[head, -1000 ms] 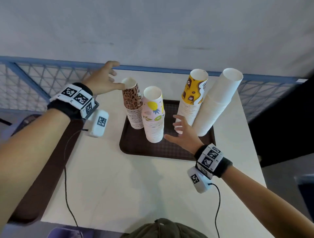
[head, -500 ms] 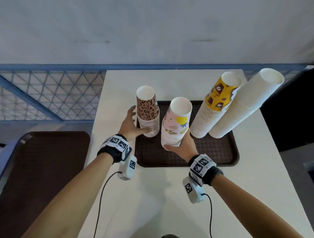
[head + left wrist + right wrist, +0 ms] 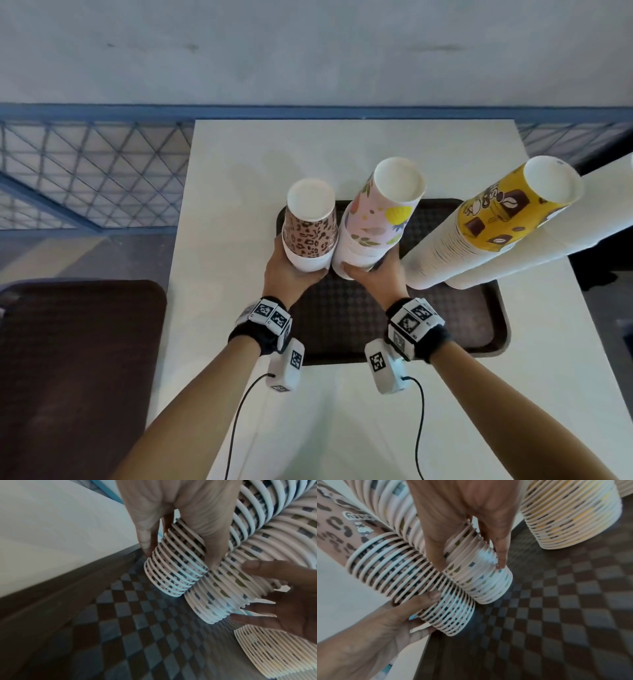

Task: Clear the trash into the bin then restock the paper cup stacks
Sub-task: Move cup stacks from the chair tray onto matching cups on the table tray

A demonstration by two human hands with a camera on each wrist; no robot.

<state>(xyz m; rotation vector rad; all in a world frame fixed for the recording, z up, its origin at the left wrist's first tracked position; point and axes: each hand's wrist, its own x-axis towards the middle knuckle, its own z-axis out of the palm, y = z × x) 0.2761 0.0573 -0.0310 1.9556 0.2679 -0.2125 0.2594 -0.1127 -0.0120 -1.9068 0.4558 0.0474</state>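
Four stacks of upturned paper cups stand on a brown checked tray (image 3: 376, 329). My left hand (image 3: 296, 272) grips the base of the leopard-print stack (image 3: 310, 236) at the tray's left end. Beside it, my right hand (image 3: 371, 277) grips the base of the pink floral stack (image 3: 380, 212); the two stacks touch. In the left wrist view my left hand (image 3: 179, 557) holds the leopard-print stack (image 3: 173, 580) with thumb and fingers on opposite sides. The right wrist view has my right hand (image 3: 469, 565) curled round the pink stack (image 3: 481, 582). Whether either base is off the tray I cannot tell.
A yellow coffee-print stack (image 3: 486, 229) and a taller plain white stack (image 3: 582, 240) stand on the tray's right half. The tray sits on a white table (image 3: 342, 428). Another brown tray (image 3: 82, 359) lies lower at left, with a blue mesh railing (image 3: 85, 171) behind.
My left hand came down from the table's far left to the leopard-print stack's base. My right hand closed round the pink stack's base. The head camera moved in over the tray.
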